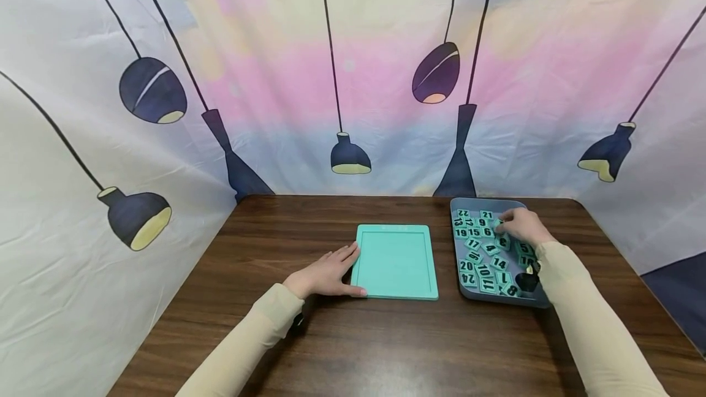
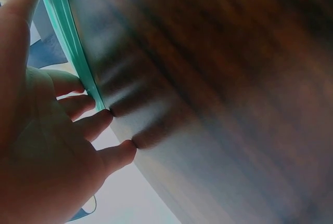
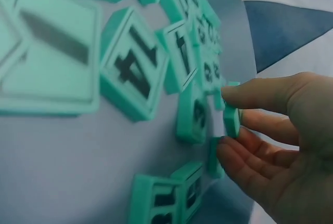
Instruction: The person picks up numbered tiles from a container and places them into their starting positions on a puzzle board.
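A square turquoise puzzle frame (image 1: pixel 394 262) with a raised rim lies flat on the table. My left hand (image 1: pixel 331 271) rests along its left side, fingers extended, with fingertips and thumb at the rim. Over the grey-blue tray (image 1: pixel 467 294) on the right, my right hand (image 1: pixel 524 225) pinches a turquoise number tile (image 3: pixel 231 120) between thumb and fingers; the number on it is hidden. Several loose number tiles lie in the tray at mixed angles, among them the 14 tile (image 3: pixel 134 64) and the 20 tile (image 1: pixel 466 266).
The brown wooden table (image 1: pixel 309 219) carries both the frame and the tray. Behind it hangs a pastel cloth (image 1: pixel 386 158) printed with dark lamps. A black wrist camera (image 1: pixel 527 280) sits under my right wrist, over the tray's lower right.
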`<state>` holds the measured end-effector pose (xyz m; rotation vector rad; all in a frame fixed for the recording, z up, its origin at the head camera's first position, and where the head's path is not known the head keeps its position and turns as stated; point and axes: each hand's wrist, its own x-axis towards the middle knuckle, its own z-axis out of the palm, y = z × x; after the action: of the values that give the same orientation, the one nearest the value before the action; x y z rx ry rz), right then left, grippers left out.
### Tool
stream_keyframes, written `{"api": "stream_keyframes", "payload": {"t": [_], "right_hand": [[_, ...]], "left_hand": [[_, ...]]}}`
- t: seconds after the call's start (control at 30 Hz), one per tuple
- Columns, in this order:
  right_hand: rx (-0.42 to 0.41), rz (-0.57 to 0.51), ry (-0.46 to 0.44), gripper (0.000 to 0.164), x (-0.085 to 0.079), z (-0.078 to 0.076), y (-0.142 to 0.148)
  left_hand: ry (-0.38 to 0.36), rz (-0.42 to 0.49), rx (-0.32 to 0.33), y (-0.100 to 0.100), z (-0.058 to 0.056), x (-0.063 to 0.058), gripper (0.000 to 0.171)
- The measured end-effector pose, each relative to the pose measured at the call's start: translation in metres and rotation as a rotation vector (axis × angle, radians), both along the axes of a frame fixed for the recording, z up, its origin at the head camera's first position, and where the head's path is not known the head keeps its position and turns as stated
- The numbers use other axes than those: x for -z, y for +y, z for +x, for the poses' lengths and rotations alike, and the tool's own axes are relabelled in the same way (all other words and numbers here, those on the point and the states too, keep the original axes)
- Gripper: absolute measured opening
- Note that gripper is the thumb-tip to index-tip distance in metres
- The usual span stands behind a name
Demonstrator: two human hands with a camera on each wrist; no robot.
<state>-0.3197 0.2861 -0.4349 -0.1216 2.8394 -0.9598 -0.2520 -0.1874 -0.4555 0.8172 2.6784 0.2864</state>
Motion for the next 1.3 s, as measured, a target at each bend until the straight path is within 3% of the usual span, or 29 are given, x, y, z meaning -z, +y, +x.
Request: {"api": "stream_keyframes", "payload": {"t": [0.23,0.6,0.93,1.3], "right_hand": [[-0.045,-0.055,0.105,0.052,-0.018,-0.009,-0.031],[-0.145,-0.126,0.167,0.048,-0.039,-0.022,-0.098],[-0.242,-0.22,0.106,0.048,-0.025,-0.022,-0.159],[-0.305,-0.16,0.101,0.038,0.002,-0.021,-0.217]], "left_hand": [[0.008,-0.007,-0.002,-0.002,0.0,-0.001,0.106],[0.014,-0.012,-0.008,-0.002,0.001,-0.002,0.105],[0.003,0.006,-0.004,-0.001,0.002,0.0,0.104],[-0.007,-0.006,-0.028,0.0,0.0,0.002,0.106]]}}
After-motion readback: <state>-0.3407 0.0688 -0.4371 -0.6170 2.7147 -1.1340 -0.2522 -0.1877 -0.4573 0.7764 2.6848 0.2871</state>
